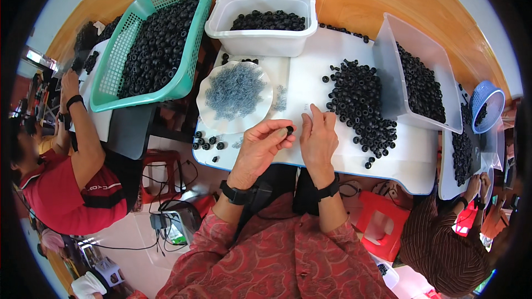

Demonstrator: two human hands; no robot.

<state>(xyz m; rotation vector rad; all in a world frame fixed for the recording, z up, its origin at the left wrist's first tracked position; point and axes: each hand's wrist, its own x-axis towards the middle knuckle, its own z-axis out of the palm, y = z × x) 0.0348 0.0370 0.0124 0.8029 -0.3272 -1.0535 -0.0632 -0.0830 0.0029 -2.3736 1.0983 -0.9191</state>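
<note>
Left hand (257,147) pinched a small black part (289,130) between thumb and finger. Right hand (320,143) hovered just beside, over the white tabletop (310,61), thumb and forefinger parted.

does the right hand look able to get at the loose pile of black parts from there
Probably yes: the right hand is close beside the pile of black parts, with white tabletop between them and no visible barrier in the way.
</note>
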